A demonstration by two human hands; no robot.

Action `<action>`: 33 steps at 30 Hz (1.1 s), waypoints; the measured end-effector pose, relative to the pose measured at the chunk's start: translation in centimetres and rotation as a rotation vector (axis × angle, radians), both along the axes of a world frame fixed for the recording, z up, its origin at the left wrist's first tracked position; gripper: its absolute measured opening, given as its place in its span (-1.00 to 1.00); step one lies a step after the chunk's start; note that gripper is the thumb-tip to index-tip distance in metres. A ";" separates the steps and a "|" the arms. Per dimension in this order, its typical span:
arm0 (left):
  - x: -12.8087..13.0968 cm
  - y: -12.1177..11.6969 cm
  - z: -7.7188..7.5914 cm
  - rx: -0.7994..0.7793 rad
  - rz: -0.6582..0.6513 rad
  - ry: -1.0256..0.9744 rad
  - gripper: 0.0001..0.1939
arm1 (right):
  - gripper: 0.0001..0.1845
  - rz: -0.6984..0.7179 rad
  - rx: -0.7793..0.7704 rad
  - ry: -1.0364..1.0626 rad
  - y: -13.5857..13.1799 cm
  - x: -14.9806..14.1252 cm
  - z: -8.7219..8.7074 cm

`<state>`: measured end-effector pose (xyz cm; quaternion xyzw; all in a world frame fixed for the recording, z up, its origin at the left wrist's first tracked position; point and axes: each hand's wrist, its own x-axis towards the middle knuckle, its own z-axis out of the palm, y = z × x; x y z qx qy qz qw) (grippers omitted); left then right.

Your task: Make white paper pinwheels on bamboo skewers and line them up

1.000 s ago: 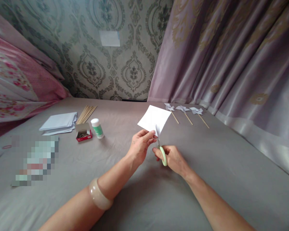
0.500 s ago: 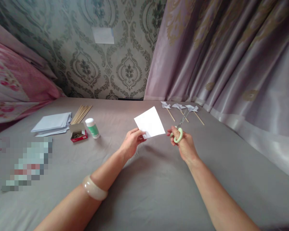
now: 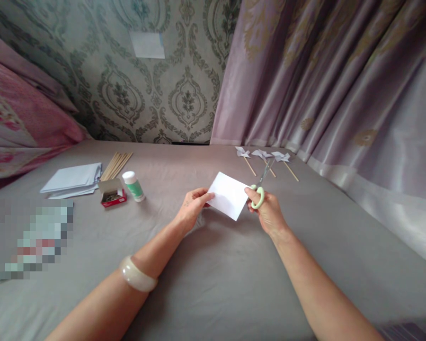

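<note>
A white sheet of paper, roughly square, is held in the air over the grey bed sheet. My left hand pinches its left corner between thumb and fingers. At the opposite corner, my right hand touches the paper with its thumb while gripping green-handled scissors. The scissor blades point up and away from me. Beyond them lie three paper pinwheels on wooden sticks, the nearest to the paper being the left pinwheel.
To the left stand a glue bottle with a white cap and an open red box of small metal pieces. Wooden sticks and a stack of white paper lie behind. A pixelated item is at far left. Curtains hang on the right.
The paper has turned in my left hand and moved slightly right and down. Its right corner now meets my right thumb. The scissors have shifted slightly left.
</note>
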<state>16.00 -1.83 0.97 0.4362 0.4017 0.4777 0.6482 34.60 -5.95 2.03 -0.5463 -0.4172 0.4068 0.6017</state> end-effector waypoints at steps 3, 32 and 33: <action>-0.1 0.3 -0.3 0.000 0.046 -0.003 -0.80 | -0.57 0.030 0.007 0.004 0.0 -0.2 -0.3; 1.8 -1.5 -0.3 -0.083 -0.019 -0.081 -0.72 | -0.55 -0.153 0.157 -0.037 0.2 -1.1 -0.8; 1.7 -1.4 -0.2 -0.067 0.008 -0.090 -0.73 | -0.54 -0.139 0.124 -0.058 0.1 -1.0 -0.9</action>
